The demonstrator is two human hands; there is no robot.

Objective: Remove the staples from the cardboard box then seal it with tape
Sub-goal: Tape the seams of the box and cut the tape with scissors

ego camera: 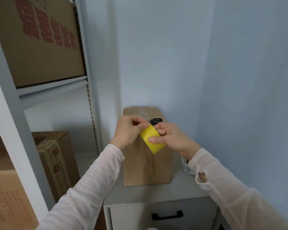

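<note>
A brown cardboard box (146, 170) stands on a grey cabinet top, with clear tape down its front and along its top seam. Above the box's front top edge I hold a yellow roll of tape (152, 141). My right hand (170, 138) grips the roll, thumb across its yellow face. My left hand (128, 130) pinches at the roll's upper edge with its fingertips. Black-handled scissors (155, 120) lie on the box's top, behind my hands.
The grey cabinet (156, 193) has a drawer with a black handle (167, 215). A metal shelf rack (88, 90) on the left holds several printed cardboard boxes (40, 40). A clear plastic item (188, 170) lies at the right by the wall.
</note>
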